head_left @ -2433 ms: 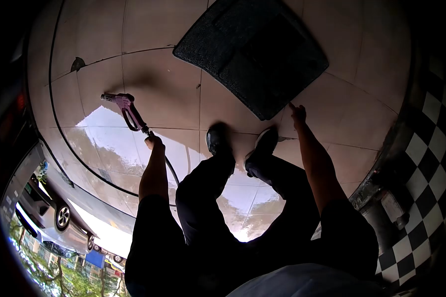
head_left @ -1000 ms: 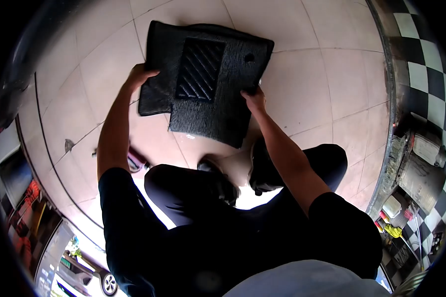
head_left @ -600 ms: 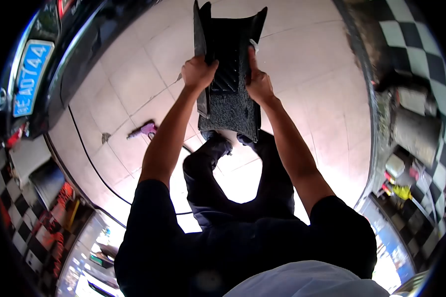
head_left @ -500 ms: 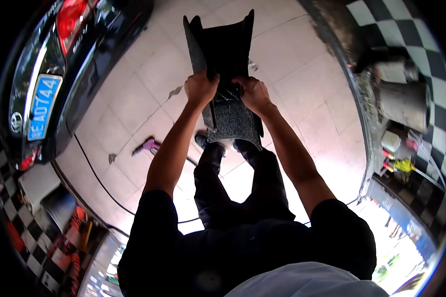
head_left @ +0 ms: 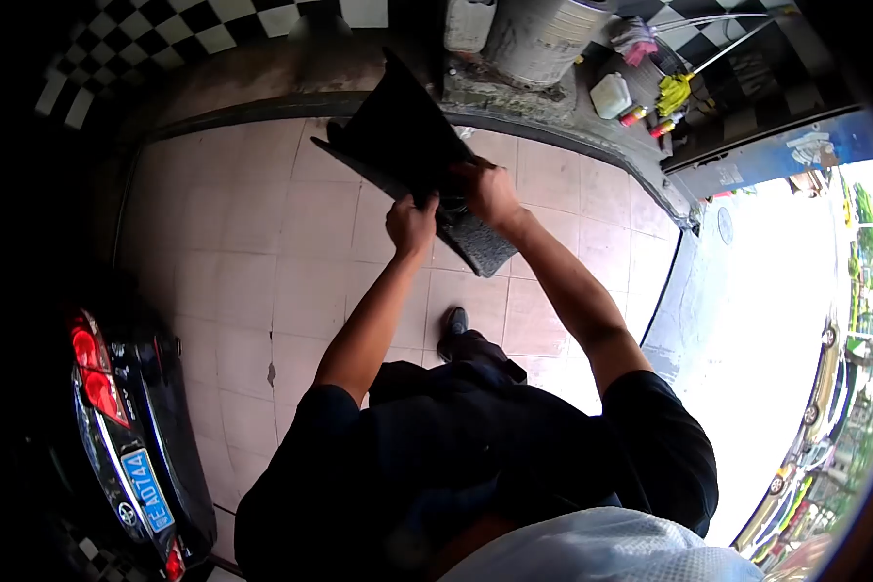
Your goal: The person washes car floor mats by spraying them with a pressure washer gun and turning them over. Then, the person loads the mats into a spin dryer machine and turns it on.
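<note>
A dark, textured floor mat (head_left: 403, 136) hangs in the air before me, its sides bent upward. My left hand (head_left: 413, 225) is closed on its near left edge. On the other edge, my right hand (head_left: 492, 196) grips the mat too, close to the left one. The lower end of the mat, rough and grey-black, points down toward my shoe (head_left: 456, 322) on the tiled floor (head_left: 233, 252).
A black car's rear (head_left: 145, 436) stands at the lower left. Along the far kerb are a large metal bucket (head_left: 543, 39), a white jug (head_left: 611, 96), bottles (head_left: 662, 127) and a yellow mop or brush (head_left: 674, 93). A bright opening lies at the right.
From lying on the floor, the mat was picked up and its sides were folded up in both hands. My view has since turned right, toward the kerb; the pink spray gun is out of sight.
</note>
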`<state>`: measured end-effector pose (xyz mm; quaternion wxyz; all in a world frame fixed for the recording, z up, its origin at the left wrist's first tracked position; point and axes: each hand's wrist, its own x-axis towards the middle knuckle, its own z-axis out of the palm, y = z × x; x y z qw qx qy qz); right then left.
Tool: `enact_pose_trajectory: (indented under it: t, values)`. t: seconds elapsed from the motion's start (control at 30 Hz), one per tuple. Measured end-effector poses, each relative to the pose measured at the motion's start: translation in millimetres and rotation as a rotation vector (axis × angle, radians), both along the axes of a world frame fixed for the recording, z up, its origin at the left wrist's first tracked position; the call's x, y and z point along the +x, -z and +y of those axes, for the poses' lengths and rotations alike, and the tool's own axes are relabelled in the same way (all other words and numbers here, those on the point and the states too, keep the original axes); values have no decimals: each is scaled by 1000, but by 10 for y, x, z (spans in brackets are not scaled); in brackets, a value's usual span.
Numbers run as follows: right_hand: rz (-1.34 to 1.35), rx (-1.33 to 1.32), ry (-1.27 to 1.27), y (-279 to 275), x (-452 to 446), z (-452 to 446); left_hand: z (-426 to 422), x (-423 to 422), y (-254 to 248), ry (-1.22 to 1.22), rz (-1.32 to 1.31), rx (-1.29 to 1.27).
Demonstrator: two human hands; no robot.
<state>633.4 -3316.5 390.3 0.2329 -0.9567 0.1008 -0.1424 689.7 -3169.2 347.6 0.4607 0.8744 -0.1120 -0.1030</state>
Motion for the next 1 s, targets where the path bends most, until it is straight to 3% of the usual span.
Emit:
enact_pose_trajectory:
  t: [0.1,0.2,0.27,0.43,0.6,0.63,0.77,0.93,1.0]
  values:
    - [2,-97,176,-421,-362,-1026,-1128,-255,-171,135,201,-187]
    - [68,-180,298,-793,-637,-1835,-2316,-440,28,180,484,-406]
    - [48,-224,329,-893,-778,-2328,-2864,-574,-347,264,673,-415]
    - [60,-291,477,-1178,-956,-3305,-4002,-668,-738,474,797,-508]
    - [-21,-322,645,-1539,-818,-4194,-5148,-520,-998,703,746,-623]
    - [-11,-341,664,-1590,-780,-4317,-5299,-451,-1030,755,505,-607]
    - [-41,-466,725,-1702,-608,-5107,-6063,-180,-1218,806,450,-700]
    - [-84,-524,749,-1497,-118,-6399,-7339,470,-1189,790,291,-739]
    - [-116,-531,752,-1379,158,-6999,-7850,796,-1119,765,354,-736]
